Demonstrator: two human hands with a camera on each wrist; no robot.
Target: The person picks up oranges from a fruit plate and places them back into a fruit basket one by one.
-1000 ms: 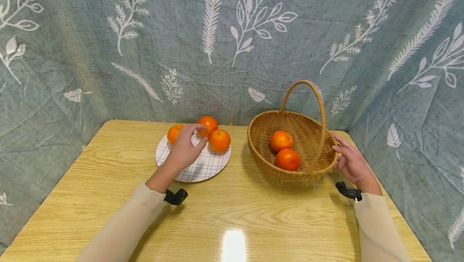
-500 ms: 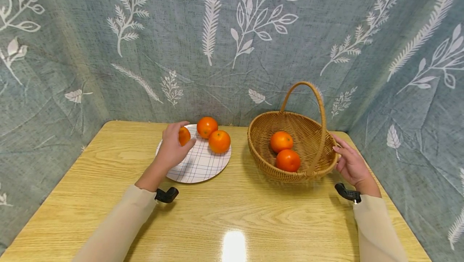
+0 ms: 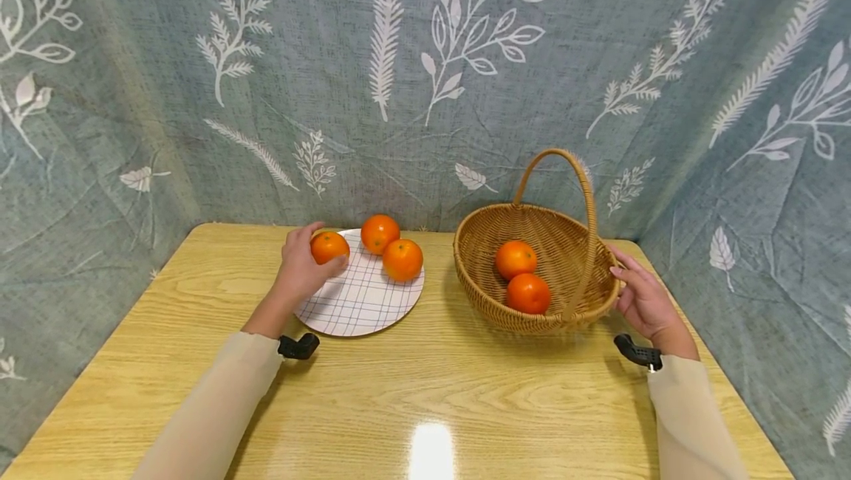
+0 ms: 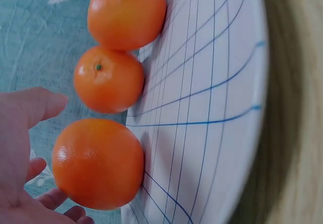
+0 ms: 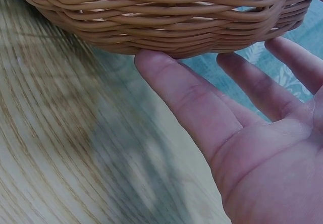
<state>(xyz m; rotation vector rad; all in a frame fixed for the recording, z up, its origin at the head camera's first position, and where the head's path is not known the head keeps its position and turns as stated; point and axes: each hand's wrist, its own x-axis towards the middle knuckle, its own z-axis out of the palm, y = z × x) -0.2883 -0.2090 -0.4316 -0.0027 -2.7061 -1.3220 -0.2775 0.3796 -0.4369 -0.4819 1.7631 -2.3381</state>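
My left hand (image 3: 301, 266) is spread around an orange mandarin (image 3: 329, 248) at the left of a round white plate (image 3: 359, 310) with thin grid lines. In the left wrist view the thumb stands apart from this mandarin (image 4: 98, 163), and the other fingers are close to its far side. Two more mandarins, one at the back (image 3: 380, 234) and one in front of it (image 3: 402, 260), lie on the plate. My right hand (image 3: 645, 299) holds the right side of a wicker basket (image 3: 479, 280), thumb at the rim; in the right wrist view the fingertips (image 5: 154, 62) touch its woven underside.
Inside the basket lie two mandarins, one behind (image 3: 515, 260) the other (image 3: 528, 293). Its tall arched handle (image 3: 588, 199) rises above the rim. A patterned grey-blue cloth (image 3: 332, 81) hangs behind and beside the wooden table (image 3: 372, 391).
My left hand has moved left across the plate, from near the back mandarins to around the left mandarin. The right hand and basket have stayed in place.
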